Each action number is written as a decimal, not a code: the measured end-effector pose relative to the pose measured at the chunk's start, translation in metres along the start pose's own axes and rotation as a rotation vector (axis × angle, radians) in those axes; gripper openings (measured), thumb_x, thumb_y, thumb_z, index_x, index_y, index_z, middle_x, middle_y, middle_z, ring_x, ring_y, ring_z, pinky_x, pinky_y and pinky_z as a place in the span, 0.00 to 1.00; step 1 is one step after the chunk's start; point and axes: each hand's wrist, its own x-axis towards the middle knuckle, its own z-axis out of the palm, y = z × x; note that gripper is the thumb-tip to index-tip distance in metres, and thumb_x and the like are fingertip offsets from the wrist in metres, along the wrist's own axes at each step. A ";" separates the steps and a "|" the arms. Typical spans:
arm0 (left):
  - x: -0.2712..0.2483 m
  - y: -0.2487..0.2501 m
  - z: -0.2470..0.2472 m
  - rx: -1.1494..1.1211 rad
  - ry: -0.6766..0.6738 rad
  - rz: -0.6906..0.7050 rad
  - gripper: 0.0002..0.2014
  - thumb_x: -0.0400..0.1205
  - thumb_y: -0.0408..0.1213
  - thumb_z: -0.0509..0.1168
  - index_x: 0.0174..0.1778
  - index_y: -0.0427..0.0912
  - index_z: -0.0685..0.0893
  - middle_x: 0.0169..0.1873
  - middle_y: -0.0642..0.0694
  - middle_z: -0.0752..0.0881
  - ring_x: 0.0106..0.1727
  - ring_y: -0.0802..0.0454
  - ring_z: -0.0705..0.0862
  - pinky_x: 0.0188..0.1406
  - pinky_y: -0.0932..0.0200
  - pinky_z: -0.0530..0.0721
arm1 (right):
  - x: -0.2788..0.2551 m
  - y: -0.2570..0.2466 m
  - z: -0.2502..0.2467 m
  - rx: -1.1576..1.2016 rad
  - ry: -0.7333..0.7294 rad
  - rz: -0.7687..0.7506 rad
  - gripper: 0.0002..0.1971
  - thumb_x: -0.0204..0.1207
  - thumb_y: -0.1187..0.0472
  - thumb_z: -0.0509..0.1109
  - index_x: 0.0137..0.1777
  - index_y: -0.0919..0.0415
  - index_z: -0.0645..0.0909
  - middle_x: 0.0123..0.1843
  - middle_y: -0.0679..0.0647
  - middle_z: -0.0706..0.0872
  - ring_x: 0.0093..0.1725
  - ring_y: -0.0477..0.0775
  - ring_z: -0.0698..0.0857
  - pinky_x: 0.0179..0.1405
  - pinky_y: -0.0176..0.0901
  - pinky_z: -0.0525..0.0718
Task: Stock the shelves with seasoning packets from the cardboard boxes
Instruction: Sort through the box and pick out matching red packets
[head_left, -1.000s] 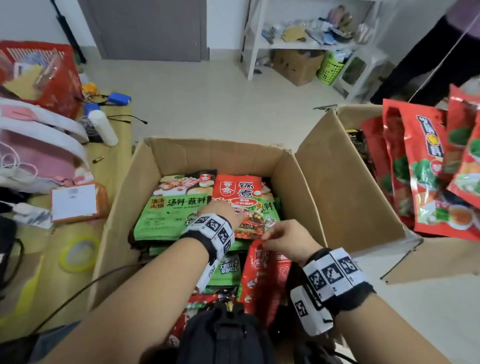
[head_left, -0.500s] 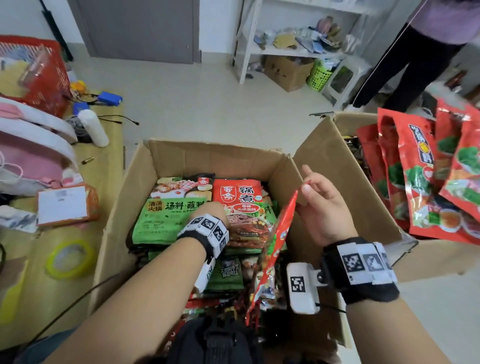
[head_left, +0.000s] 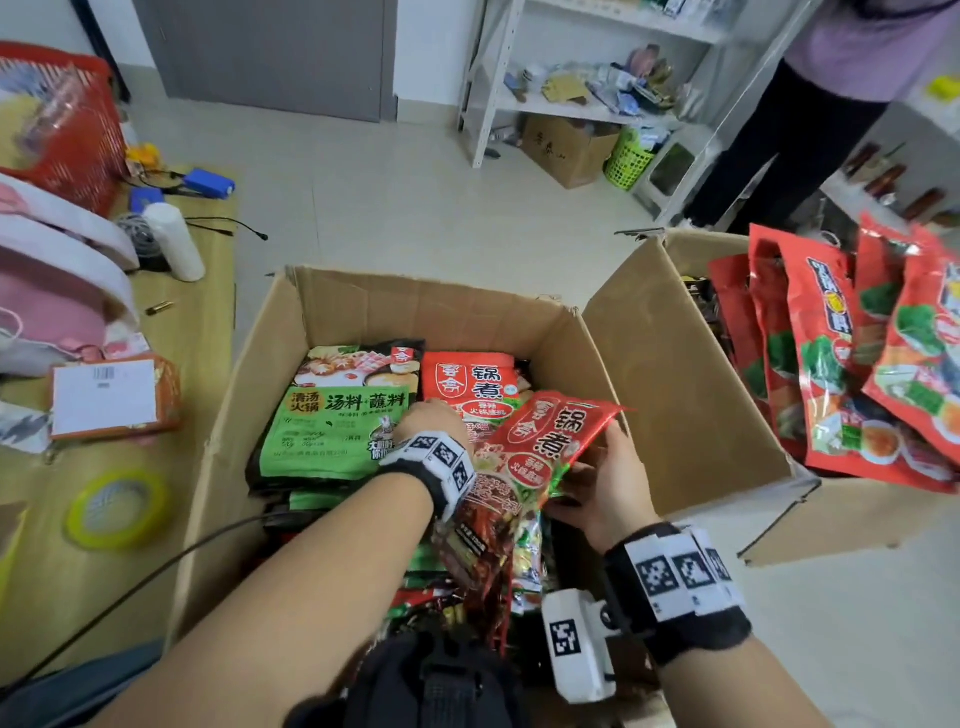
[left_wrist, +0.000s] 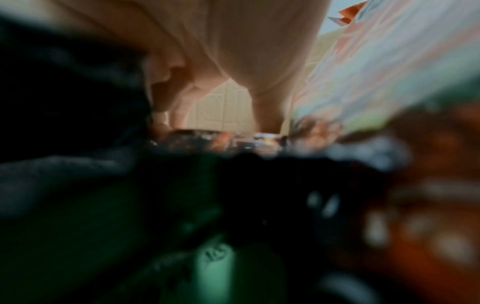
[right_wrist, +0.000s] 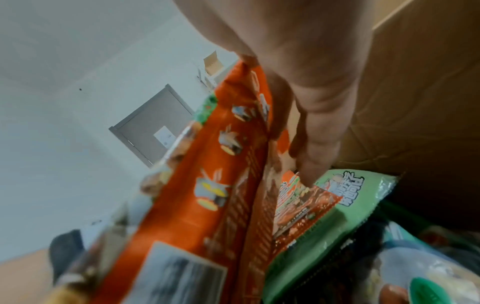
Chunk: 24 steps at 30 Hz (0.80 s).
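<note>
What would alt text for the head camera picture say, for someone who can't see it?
Seen from above, a person's right hand holds a red seasoning packet over an open cardboard box of red and green packets, while the left hand rests on the packets inside. More red packets stand at the right, beside a second box.

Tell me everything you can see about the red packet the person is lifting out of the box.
The red packet is a flat, glossy plastic pouch, red with large white characters, a green band and food pictures lower down. It is tilted, its top corner pointing up and right, raised above the other packets in the cardboard box. The right hand grips its right edge. The left hand lies beside it on the stack; contact with the packet is unclear.
</note>
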 end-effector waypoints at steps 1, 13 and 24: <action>0.003 -0.001 -0.003 -0.019 -0.024 0.004 0.34 0.81 0.48 0.64 0.74 0.28 0.63 0.61 0.39 0.80 0.58 0.46 0.82 0.42 0.54 0.82 | -0.002 0.001 -0.001 0.001 -0.037 -0.016 0.22 0.80 0.40 0.55 0.49 0.54 0.84 0.39 0.52 0.92 0.43 0.55 0.88 0.38 0.52 0.86; -0.019 -0.020 -0.015 -0.533 0.188 0.336 0.04 0.84 0.35 0.56 0.47 0.42 0.66 0.36 0.38 0.79 0.37 0.38 0.80 0.24 0.56 0.67 | -0.010 0.003 -0.005 -0.335 -0.098 -0.216 0.18 0.74 0.72 0.68 0.59 0.53 0.77 0.51 0.52 0.90 0.52 0.55 0.88 0.55 0.57 0.85; -0.144 -0.076 -0.071 -1.178 0.802 0.105 0.18 0.83 0.46 0.59 0.67 0.43 0.71 0.46 0.57 0.77 0.38 0.61 0.76 0.34 0.75 0.70 | -0.047 -0.032 -0.012 -0.201 -0.150 -0.578 0.03 0.78 0.58 0.68 0.45 0.51 0.77 0.52 0.57 0.86 0.54 0.62 0.86 0.61 0.65 0.82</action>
